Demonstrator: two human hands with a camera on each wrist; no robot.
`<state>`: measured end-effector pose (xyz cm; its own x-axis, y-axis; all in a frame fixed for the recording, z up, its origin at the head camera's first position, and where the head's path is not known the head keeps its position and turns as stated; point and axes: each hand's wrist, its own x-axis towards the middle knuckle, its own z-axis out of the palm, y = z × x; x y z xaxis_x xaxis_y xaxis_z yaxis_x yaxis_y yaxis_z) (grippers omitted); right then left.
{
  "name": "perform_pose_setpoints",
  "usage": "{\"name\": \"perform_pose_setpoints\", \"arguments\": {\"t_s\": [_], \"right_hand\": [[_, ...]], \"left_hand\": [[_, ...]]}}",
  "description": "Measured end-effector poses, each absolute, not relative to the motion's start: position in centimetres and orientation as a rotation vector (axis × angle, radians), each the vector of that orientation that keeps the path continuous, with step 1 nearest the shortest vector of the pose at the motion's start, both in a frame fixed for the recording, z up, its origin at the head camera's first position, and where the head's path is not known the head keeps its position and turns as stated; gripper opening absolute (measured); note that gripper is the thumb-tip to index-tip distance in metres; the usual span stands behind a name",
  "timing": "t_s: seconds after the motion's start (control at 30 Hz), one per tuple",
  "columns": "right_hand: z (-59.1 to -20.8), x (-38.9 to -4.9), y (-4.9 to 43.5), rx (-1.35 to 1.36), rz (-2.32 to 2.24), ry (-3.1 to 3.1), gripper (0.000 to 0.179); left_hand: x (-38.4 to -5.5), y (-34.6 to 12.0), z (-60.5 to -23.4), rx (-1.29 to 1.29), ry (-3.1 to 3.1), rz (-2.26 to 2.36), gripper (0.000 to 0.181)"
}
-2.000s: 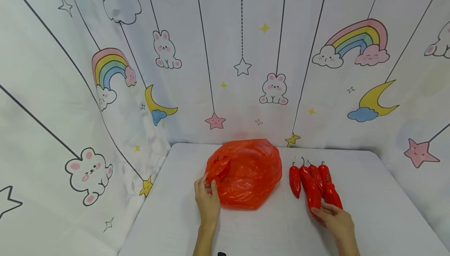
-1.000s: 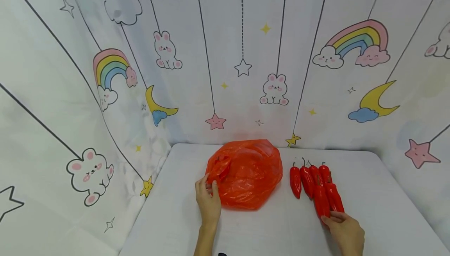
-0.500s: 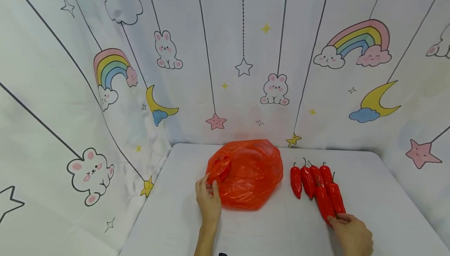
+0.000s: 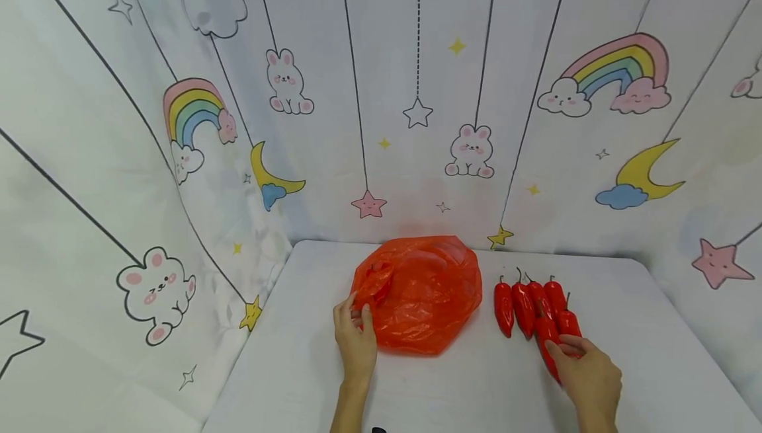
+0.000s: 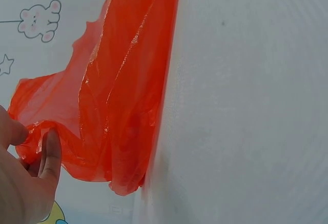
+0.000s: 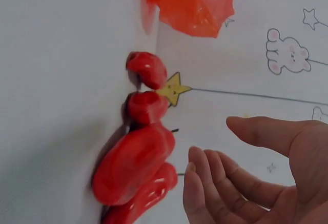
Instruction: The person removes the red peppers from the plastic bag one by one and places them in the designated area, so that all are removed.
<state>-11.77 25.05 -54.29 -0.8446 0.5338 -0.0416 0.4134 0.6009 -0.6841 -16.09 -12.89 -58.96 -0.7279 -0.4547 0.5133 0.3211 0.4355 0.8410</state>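
A thin red plastic bag (image 4: pixel 428 307) lies spread at the back middle of the white table. My left hand (image 4: pixel 356 344) pinches its bunched left edge; in the left wrist view the plastic (image 5: pixel 38 137) runs between thumb and fingers. Several glossy red chili peppers (image 4: pixel 524 307) lie side by side to the right of the bag, stems pointing away from me. My right hand (image 4: pixel 589 373) hovers over the nearest pepper (image 4: pixel 548 344) and partly covers the one beside it. In the right wrist view, that hand's thumb and fingers stand apart with nothing between them.
White cloth (image 4: pixel 440 155) printed with rabbits, stars and rainbows walls off the back and sides of the table (image 4: pixel 452 393). A small dark object (image 4: pixel 378 430) shows at the bottom edge of the head view.
My right hand drew the nearest pepper down and to the right, then let it go and lifted off. The left hand keeps its hold on the bag.
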Motion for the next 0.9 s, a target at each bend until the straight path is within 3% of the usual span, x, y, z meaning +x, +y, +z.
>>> {"name": "perform_pose_setpoints", "arguments": {"t_s": [0.4, 0.9], "right_hand": [[-52.4, -14.7, 20.7, -0.427, 1.097, -2.632, 0.048], [-52.7, -18.8, 13.6, -0.058, 1.268, -2.63, 0.037]], "left_hand": [[-16.1, -12.8, -58.8, 0.094, -1.961, -1.378, 0.037], [-16.0, -12.9, -58.7, 0.103, -1.941, -1.372, 0.036]]}}
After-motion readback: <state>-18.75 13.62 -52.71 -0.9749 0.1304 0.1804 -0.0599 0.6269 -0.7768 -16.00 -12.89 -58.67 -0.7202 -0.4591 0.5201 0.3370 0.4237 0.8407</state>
